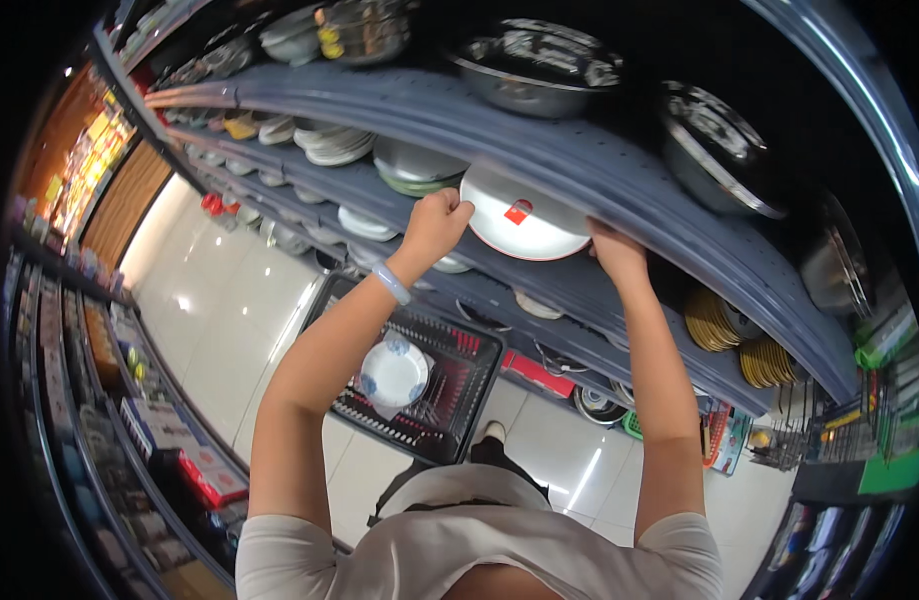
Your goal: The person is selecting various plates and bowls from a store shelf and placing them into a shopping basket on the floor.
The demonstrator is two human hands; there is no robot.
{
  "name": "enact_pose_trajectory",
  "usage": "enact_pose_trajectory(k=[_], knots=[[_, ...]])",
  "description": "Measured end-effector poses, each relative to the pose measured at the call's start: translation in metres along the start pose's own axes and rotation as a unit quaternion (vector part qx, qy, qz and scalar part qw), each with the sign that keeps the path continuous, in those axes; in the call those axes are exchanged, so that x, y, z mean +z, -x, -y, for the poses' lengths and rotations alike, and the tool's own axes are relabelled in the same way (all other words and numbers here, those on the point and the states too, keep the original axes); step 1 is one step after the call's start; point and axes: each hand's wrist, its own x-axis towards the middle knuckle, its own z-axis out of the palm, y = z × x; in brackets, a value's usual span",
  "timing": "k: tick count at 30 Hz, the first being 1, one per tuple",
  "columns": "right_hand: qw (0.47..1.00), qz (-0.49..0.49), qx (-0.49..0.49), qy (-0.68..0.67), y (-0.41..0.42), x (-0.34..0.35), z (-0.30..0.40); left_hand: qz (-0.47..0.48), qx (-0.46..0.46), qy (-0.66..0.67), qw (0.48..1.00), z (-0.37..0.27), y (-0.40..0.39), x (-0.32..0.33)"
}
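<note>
Both my hands are at a large white plate (531,225) that bears a red sticker and has a thin red rim, partly under the edge of an upper shelf. My left hand (438,219) grips its left edge, with the fingers curled. At its right edge is my right hand (615,251), gripping it, its fingertips partly hidden. Left of the plate lie stacked green-rimmed dishes (418,182) and, farther off, a pile of white plates (336,146). Below my left forearm, a black plastic basket (478,390) holds a white plate with blue patterns (394,373).
Steel basins (542,67) rest on the upper metal shelf (429,101), close above my hands. Yellow-rimmed dishes (711,322) stand stacked at the right. Another shelf of boxed goods (182,450) runs along the left. A red box (538,373) lies low beyond the basket.
</note>
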Motion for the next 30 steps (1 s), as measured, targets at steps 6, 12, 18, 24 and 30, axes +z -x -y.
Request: enact_pose_trajectory(k=[6, 12, 18, 24, 30], knots=[[0.984, -0.012, 0.048, -0.172, 0.093, 0.002, 0.084, 0.024, -0.067, 0.032, 0.997, 0.013, 0.082, -0.058], [0.976, 0.109, 0.069, -0.173, 0.170, 0.128, 0.070, 0.061, -0.196, -0.066, 0.977, 0.102, 0.181, -0.096], [0.959, 0.235, 0.154, -0.034, 0.245, 0.276, 0.015, 0.122, -0.296, -0.213, 0.923, 0.229, 0.248, -0.082], [0.933, 0.274, 0.220, 0.071, 0.272, 0.340, -0.001, 0.158, -0.382, -0.234, 0.880, 0.303, 0.278, -0.057], [0.918, 0.296, 0.241, 0.109, 0.280, 0.365, -0.010, 0.160, -0.400, -0.260, 0.864, 0.344, 0.291, -0.049]])
